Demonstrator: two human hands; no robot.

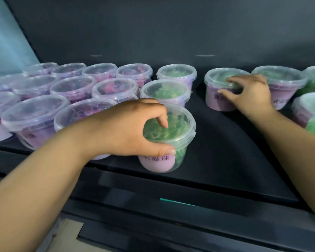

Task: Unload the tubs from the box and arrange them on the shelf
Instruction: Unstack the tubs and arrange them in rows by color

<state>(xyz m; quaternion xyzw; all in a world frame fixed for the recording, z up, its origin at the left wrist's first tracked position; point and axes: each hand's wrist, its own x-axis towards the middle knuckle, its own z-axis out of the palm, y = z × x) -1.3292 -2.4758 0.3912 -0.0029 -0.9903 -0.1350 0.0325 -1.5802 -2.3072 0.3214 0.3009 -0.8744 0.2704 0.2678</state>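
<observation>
Now, at the front edge of the dark shelf (225, 142), a clear plastic tub of green contents with a lilac label (179, 122) was gripped by the left hand (135, 128), thumb pressed under its rim and fingers curled over its lid, just in front of a second green-filled tub (165, 92). Further back on the right, another clear green-filled tub (216, 82) was clasped by the right hand (249, 93), fingers over its lid, thumb against its side. Rows of clear purple-filled tubs (73, 88) were lined up on the left.
</observation>
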